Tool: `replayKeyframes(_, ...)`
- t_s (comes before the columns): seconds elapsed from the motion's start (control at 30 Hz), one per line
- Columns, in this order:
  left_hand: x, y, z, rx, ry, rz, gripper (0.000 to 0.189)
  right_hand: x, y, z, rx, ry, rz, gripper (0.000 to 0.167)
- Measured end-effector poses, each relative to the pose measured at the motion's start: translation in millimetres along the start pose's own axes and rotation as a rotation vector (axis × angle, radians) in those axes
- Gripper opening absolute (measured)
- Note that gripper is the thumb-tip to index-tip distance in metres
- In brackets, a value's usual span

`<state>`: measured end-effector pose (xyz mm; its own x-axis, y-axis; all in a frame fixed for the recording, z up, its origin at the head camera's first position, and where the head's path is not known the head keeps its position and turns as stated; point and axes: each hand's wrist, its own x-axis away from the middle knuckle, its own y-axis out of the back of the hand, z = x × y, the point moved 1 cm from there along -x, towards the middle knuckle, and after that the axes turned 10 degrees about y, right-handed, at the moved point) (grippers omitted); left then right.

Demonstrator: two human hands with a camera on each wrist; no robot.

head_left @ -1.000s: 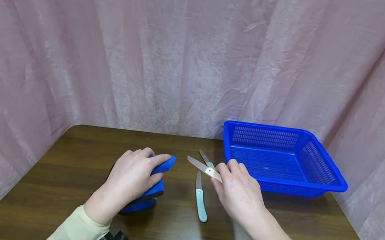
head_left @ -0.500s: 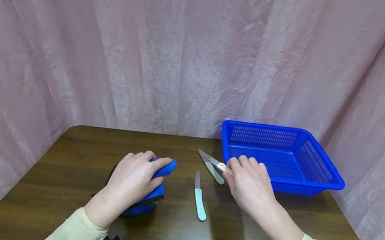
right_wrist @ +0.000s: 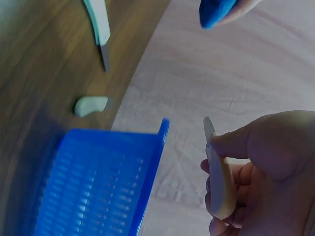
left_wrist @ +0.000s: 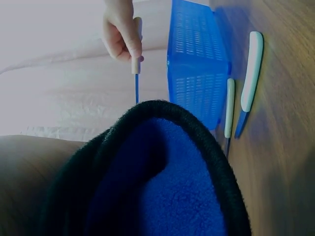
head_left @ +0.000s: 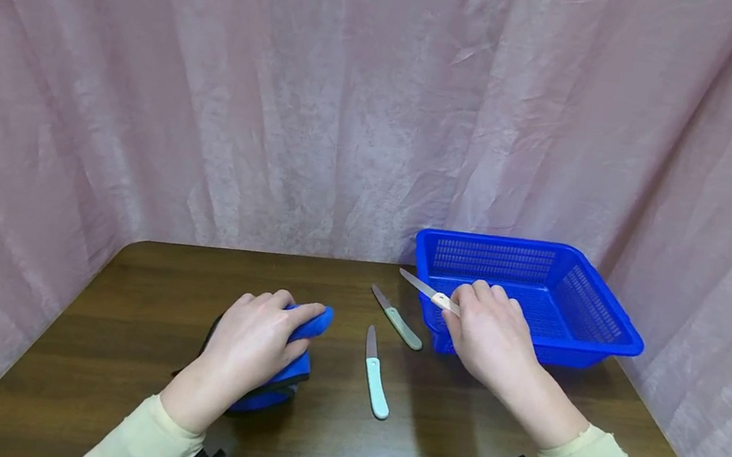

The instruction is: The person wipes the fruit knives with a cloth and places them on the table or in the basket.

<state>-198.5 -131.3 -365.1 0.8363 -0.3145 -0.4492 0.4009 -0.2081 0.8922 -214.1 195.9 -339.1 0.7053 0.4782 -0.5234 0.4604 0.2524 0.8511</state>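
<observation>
My left hand [head_left: 250,342] grips a folded blue cloth [head_left: 295,372] with black edging, which fills the lower part of the left wrist view. In my right hand [head_left: 495,341] is a small knife [head_left: 446,303], pinched by its cream handle [right_wrist: 221,189], blade pointing left. This hand is above the near left rim of a blue plastic basket [head_left: 580,347]. Two more knives lie on the table between the hands: one with a pale green handle [head_left: 404,330] by the basket, another with a light turquoise handle [head_left: 376,388] closer to me.
The wooden table [head_left: 129,319] carries everything. Behind it and along the right hangs a pink curtain [head_left: 327,110]. The basket stands at the table's back right, its slotted walls rising above the tabletop.
My right hand has carried the cream-handled knife rightward and away from me, from over the green-handled knife to the basket's rim. The left hand keeps its grip on the cloth, almost still.
</observation>
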Motion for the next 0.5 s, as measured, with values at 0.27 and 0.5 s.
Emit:
replayKeyframes(0.27,-0.3,3.1,-1.0,0.012,-0.017,-0.019,0.042,-10.1,-1,-21,0.039,-0.084,0.033,0.018)
replayKeyframes(0.5,-1.6,5.0,5.0,0.034,0.035,-0.034,0.044,-18.9,-6,-35,0.036,-0.122,0.129,0.020)
